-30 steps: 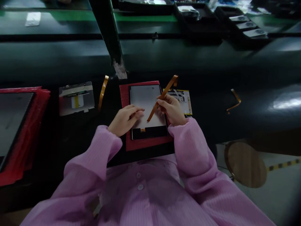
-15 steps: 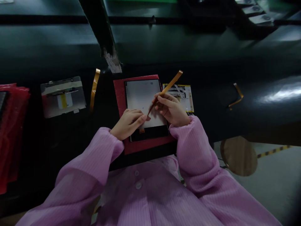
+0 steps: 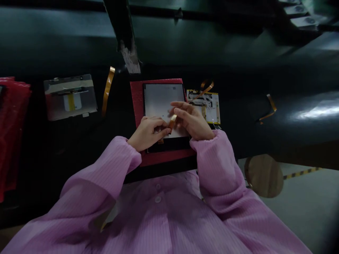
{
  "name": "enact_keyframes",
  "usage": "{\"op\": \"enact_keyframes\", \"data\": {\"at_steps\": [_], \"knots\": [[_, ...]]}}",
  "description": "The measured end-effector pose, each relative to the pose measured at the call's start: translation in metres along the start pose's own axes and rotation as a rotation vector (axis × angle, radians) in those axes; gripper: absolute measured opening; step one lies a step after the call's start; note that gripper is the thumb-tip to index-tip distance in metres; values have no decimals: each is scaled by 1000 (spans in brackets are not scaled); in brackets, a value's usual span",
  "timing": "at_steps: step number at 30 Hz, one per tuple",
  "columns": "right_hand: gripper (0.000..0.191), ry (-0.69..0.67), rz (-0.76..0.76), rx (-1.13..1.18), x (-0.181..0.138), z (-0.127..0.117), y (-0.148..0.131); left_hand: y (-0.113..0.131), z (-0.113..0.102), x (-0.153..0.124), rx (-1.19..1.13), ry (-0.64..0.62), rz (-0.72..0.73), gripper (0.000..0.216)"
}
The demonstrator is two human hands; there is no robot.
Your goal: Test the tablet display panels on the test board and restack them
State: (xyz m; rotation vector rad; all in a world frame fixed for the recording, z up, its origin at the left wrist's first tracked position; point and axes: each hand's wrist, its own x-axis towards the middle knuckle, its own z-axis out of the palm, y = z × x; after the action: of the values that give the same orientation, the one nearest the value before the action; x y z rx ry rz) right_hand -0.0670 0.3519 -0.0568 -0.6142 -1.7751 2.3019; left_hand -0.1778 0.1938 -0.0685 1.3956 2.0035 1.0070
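Note:
A pale display panel [image 3: 162, 98] lies on a red foam sheet [image 3: 136, 102] in front of me. Both hands meet over its near half. My right hand [image 3: 192, 121] pinches a short visible piece of an orange flex strip [image 3: 173, 121]. My left hand [image 3: 148, 132] is curled, its fingertips pressed to the strip's lower end near the panel's dark bottom edge. Beyond the right hand a curved orange strip [image 3: 205, 90] lies over a yellow-edged circuit board [image 3: 212, 106]; I cannot tell whether it is the same strip.
On the dark bench lie a grey metal-backed panel [image 3: 70, 97] at left, a loose orange strip [image 3: 107, 90] beside it, another bent strip [image 3: 268, 107] at right, and red sheets [image 3: 13, 130] at the far left. A dark post [image 3: 124, 38] rises behind. A round wooden stool [image 3: 263, 175] stands right.
The right hand has lowered the strip from standing diagonally upward to lying low over the panel. The left hand's fingers have moved onto its lower end. The view has shifted slightly.

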Motion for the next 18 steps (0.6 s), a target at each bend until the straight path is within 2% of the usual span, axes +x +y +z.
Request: {"op": "enact_keyframes", "data": {"at_steps": [3,5,8,11,13,14,16,18], "knots": [[31,-121,60,-252,-8,-1,-2,1,2,-1,3,27,8,16],[23,-188,79,-314,-12,0,-3,1,4,-2,37,44,14,18],[12,-173,83,-319,-14,1,-2,0,4,-3,65,67,37,18],[8,-150,94,-314,-13,2,0,-5,-6,-6,126,211,58,18],[7,-137,100,-299,-13,2,1,-11,-17,-10,219,250,57,30],[6,-127,102,-291,-12,2,2,-15,-22,-13,257,193,62,43],[6,-108,102,-283,-12,2,3,-23,-31,-18,295,-15,78,72],[9,-104,88,-298,-13,3,4,-29,-33,-22,320,-169,94,90]]}}
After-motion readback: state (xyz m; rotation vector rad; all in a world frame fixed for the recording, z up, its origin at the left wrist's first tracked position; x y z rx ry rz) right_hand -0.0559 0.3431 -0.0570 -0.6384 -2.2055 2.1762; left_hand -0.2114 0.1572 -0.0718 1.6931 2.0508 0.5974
